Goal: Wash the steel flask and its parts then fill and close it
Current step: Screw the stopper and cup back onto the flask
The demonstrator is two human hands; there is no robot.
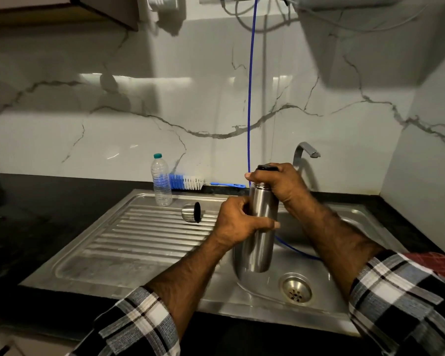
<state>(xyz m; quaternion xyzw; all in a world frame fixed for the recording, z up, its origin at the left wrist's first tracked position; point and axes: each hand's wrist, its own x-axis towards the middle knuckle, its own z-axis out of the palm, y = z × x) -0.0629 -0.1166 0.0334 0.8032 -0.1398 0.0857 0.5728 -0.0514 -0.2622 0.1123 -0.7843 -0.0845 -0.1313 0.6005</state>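
Checked sleeves (141, 322) frame both forearms at the near edge. Left hand (238, 222) wraps around the middle of the steel flask (260, 242), held upright over the sink basin (326, 299). Right hand (280, 183) grasps the black stopper (267, 167) at the flask's mouth. On the ribbed drainboard (139, 235) to the left lies the steel cup lid (192, 212); farther back stand a plastic bottle (162, 181) and a bottle brush (188, 182).

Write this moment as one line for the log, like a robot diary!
left hand: grips flask body | right hand: grip on black stopper at flask top | flask: upright over sink | cup lid: lying on drainboard
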